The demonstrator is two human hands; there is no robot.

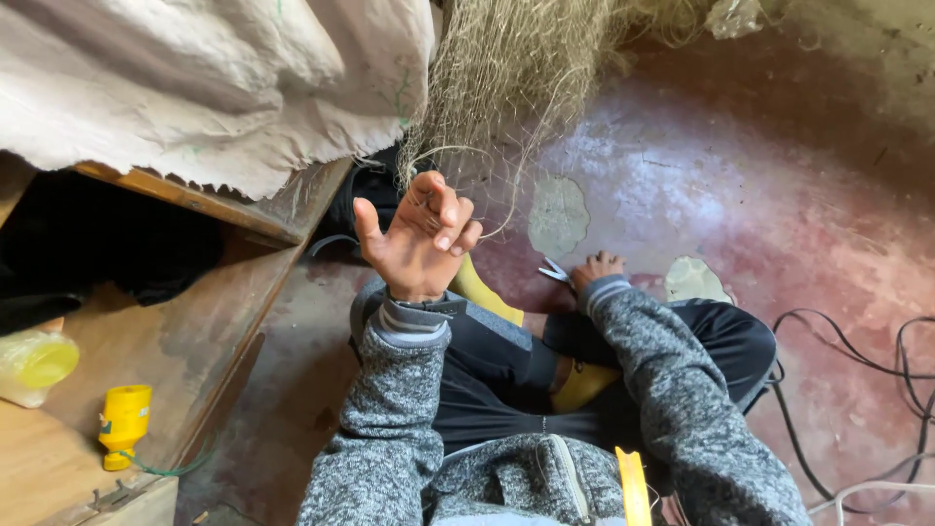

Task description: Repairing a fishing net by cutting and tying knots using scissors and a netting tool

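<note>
Netting (516, 68) hangs above the raised left hand (417, 244), whose fingers curl narrowly, pinching its fine strands. The right hand (596, 270) rests low on the floor (779, 195), fingers closed around small scissors (555, 273). Loose strands could snag fingers, or a blind cut might nick them.

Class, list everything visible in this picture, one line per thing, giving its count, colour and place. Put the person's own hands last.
netting: one bundle, pale tan, hanging top centre
sack cloth: one, off-white, draped top left
wooden bench: one, brown, left side
spool: one, yellow with green thread, on the bench
plastic container: one, yellowish, far left edge
scissors: one pair, metal, on the floor at the right hand
cables: several, black and white, right side
floor: reddish, worn patches
left hand: raised, fingers curled in netting strands
right hand: down on the floor, touching the scissors
</note>
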